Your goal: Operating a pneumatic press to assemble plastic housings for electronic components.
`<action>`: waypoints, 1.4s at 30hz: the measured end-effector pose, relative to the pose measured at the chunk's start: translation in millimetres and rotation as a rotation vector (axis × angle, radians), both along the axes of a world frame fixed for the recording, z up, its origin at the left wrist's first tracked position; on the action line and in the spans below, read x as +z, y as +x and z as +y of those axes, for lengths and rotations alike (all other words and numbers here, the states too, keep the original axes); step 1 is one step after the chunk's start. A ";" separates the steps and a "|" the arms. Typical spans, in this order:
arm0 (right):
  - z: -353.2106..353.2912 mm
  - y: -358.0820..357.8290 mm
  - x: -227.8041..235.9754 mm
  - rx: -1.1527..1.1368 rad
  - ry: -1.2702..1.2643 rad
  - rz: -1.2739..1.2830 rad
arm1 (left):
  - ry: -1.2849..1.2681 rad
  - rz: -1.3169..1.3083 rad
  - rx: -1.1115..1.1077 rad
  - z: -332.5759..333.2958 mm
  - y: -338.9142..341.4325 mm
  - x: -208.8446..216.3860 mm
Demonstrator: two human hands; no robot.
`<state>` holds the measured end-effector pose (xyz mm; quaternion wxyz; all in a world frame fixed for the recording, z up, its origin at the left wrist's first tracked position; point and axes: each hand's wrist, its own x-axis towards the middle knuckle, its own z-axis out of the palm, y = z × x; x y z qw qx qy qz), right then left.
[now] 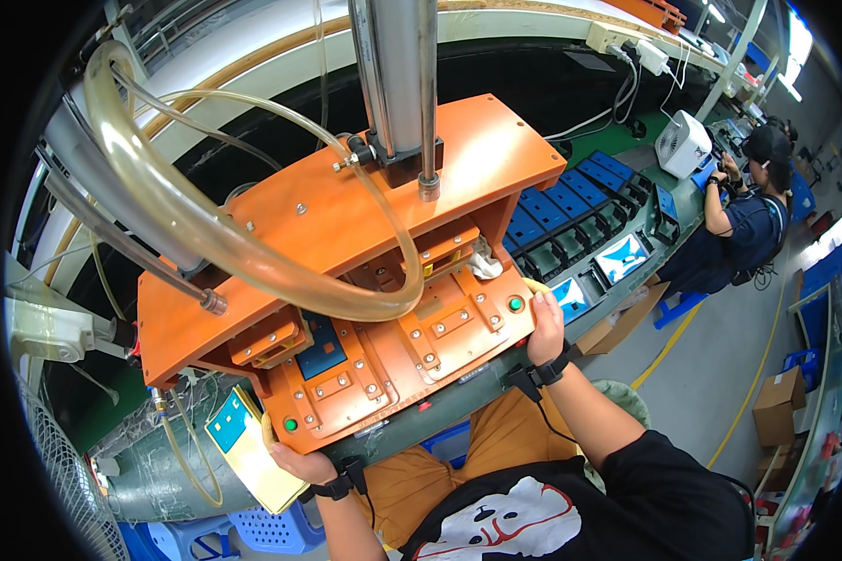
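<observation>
Clock bearings are taken from the middle of the press [337,224], far side at twelve. Left hand [299,460]: seven, at the near corner, beside a push button [291,424]. Right hand [546,329]: between three and four, at the right edge, beside a second button [515,304]. Thin plate [322,351]: in the press bed, toward seven. Cylinder [391,84]: on the press top, twelve. Hose [243,252]: arched over the press, from ten. Flat panels [544,213]: in rows on the bench [140,486], two — fan [680,142] beyond them. Co-worker [739,224]: between two and three. Sheet stack [262,477]: seven — just outside the left hand.
</observation>
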<state>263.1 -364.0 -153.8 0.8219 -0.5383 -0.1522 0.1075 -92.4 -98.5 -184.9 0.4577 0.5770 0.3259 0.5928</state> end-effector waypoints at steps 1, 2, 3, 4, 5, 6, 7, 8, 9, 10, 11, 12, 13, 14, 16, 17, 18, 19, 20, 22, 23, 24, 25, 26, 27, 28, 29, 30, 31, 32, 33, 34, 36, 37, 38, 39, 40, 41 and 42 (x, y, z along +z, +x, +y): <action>-0.1 0.0 0.0 -0.001 0.002 -0.004 | 0.002 0.005 0.008 -0.3 0.3 0.8; -0.3 0.2 -0.1 0.004 0.005 -0.007 | -0.001 -0.003 -0.005 -0.6 0.6 1.5; -0.5 0.3 -0.2 0.009 0.011 -0.008 | -0.007 -0.009 -0.005 -0.9 0.9 2.2; -0.4 0.4 -0.4 0.004 0.008 -0.017 | -0.018 -0.014 0.000 -1.0 1.2 2.9; -0.1 0.5 -0.6 0.000 0.008 -0.024 | -0.007 -0.016 -0.009 -1.1 1.5 3.4; -0.1 0.6 -0.9 -0.003 0.000 -0.025 | -0.002 -0.017 -0.013 -1.2 1.8 3.8; -0.1 0.6 -1.1 -0.006 0.005 -0.029 | -0.004 -0.019 -0.010 -1.2 2.0 4.1; -0.1 0.6 -1.3 -0.008 0.003 -0.027 | 0.002 -0.015 -0.012 -1.3 2.2 4.1; -0.1 0.6 -1.5 -0.010 0.001 -0.025 | -0.001 -0.011 -0.008 -1.5 2.4 4.0; 0.0 0.5 -1.7 -0.009 0.004 -0.024 | -0.008 -0.010 0.001 -1.5 2.5 3.8; 0.1 0.5 -1.9 -0.009 0.008 -0.023 | -0.008 -0.017 -0.006 -1.5 2.6 3.5; 0.1 0.5 -2.1 -0.009 0.011 -0.023 | -0.013 -0.026 -0.007 -1.4 2.7 3.1; 0.3 0.5 -2.3 -0.009 0.012 -0.021 | -0.018 -0.035 -0.009 -1.2 2.7 2.6; 0.5 0.7 -2.5 -0.010 0.013 -0.018 | -0.020 -0.040 -0.004 -0.9 2.7 2.1; 0.5 0.8 -2.8 -0.011 0.009 -0.016 | -0.031 -0.047 0.013 -0.2 2.3 1.0; 0.5 0.9 -2.7 -0.011 0.005 -0.016 | -0.022 -0.047 0.000 0.1 2.1 0.4; 0.4 0.9 -2.6 -0.013 -0.006 -0.010 | -0.020 -0.044 -0.005 0.3 1.8 -0.1; 0.3 0.9 -2.3 -0.010 0.003 -0.015 | -0.026 -0.045 -0.002 0.5 1.6 -0.6; 0.2 0.8 -1.9 -0.008 0.005 -0.015 | -0.017 -0.038 -0.009 0.6 1.4 -0.9; 0.2 0.4 -0.8 -0.007 0.006 -0.015 | -0.013 -0.031 -0.004 0.8 1.2 -1.1; 0.3 0.1 -0.3 -0.008 0.003 -0.015 | -0.009 -0.025 -0.001 0.8 1.3 -0.9; 0.4 -0.1 0.3 -0.008 0.000 -0.016 | -0.005 -0.022 0.006 0.9 1.3 -0.5; 0.5 -0.3 0.8 -0.010 -0.001 -0.017 | -0.010 -0.009 0.025 0.8 1.4 0.1; 0.5 -0.5 1.2 -0.011 -0.003 -0.019 | 0.004 -0.008 0.015 0.5 1.5 0.7; 0.5 -0.6 1.5 -0.013 -0.005 -0.020 | 0.009 0.002 0.016 0.1 1.5 1.5; 0.5 -0.6 1.8 -0.012 -0.004 -0.017 | 0.011 0.016 0.027 -0.3 1.7 2.3; 0.5 -0.6 1.8 -0.011 -0.002 -0.014 | 0.011 0.006 0.010 -0.7 1.9 3.0; 0.5 -0.6 1.8 -0.010 -0.007 -0.006 | 0.007 0.001 0.002 -1.1 2.0 3.8; 0.5 -0.5 1.7 -0.010 -0.001 -0.013 | -0.002 -0.002 0.006 -1.5 2.3 4.3; 0.5 -0.5 1.5 -0.009 -0.002 -0.014 | 0.007 -0.002 -0.004 -1.8 2.5 4.7; 0.5 -0.5 1.3 -0.010 -0.006 -0.010 | 0.010 0.002 -0.002 -2.1 2.7 4.9; 0.7 -0.5 1.0 -0.013 -0.005 -0.022 | 0.013 0.005 0.000 -2.2 2.8 4.9; 0.7 -0.6 0.4 -0.023 -0.016 -0.032 | -0.001 -0.007 0.005 -2.2 2.7 4.3; 0.6 -0.6 0.2 -0.022 -0.009 -0.033 | -0.009 -0.012 0.008 -2.0 2.5 3.8; 0.4 -0.5 0.0 -0.020 -0.008 -0.031 | -0.012 -0.008 0.008 -1.9 2.0 3.1; 0.2 -0.3 -0.2 -0.015 -0.007 -0.028 | -0.014 -0.004 0.009 -1.6 1.6 2.2; -0.1 -0.1 -0.3 -0.014 -0.016 -0.031 | -0.021 -0.001 0.017 -1.3 1.1 1.3; -0.3 0.1 -0.3 -0.011 -0.027 -0.033 | -0.016 0.002 0.013 -0.9 0.6 0.3; -0.4 0.2 -0.3 -0.008 -0.037 -0.036 | -0.015 0.004 0.018 -0.4 0.4 -0.8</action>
